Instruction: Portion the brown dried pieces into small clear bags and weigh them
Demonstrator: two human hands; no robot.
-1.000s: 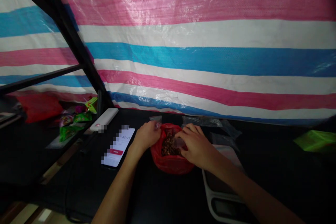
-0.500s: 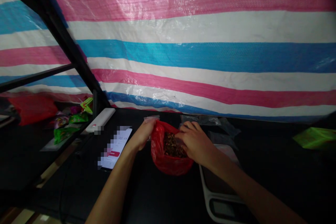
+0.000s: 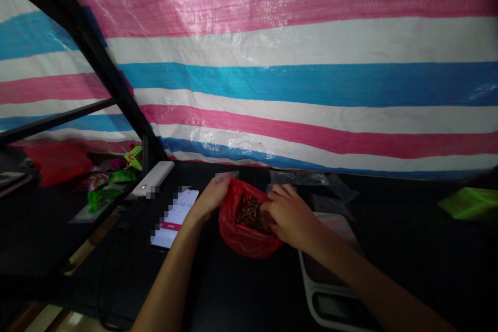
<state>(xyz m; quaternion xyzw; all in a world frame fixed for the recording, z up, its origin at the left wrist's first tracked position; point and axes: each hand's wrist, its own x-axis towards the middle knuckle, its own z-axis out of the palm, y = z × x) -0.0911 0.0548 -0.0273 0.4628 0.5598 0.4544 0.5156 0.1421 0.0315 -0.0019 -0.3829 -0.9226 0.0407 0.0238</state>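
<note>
An open red plastic bag (image 3: 245, 246) stands on the black table, its mouth tilted towards me. Small brown, grain-like pieces (image 3: 251, 212) fill it. At its upper left rim my left hand (image 3: 213, 194) is closed on the red plastic. A bit of clear plastic (image 3: 226, 174) shows just behind those fingers. My right hand (image 3: 290, 215) reaches over the bag's right side, fingers curled, fingertips at the brown pieces. What these fingertips hold is hidden. Under the right forearm lies a kitchen scale (image 3: 311, 290), partly covered by the arm.
A phone (image 3: 169, 236) showing a timer lies left of the bag, beside a white oblong device (image 3: 155, 176). Clear plastic bags (image 3: 311, 178) lie behind the right hand. Green packets (image 3: 103, 198) and another red bag (image 3: 58, 163) are far left. A yellow-green packet (image 3: 469, 204) sits far right.
The red bag's mouth has shifted slightly left and more of the brown pieces show. My right hand stays at the bag's right side, fingers curled. The view has turned a little left.
</note>
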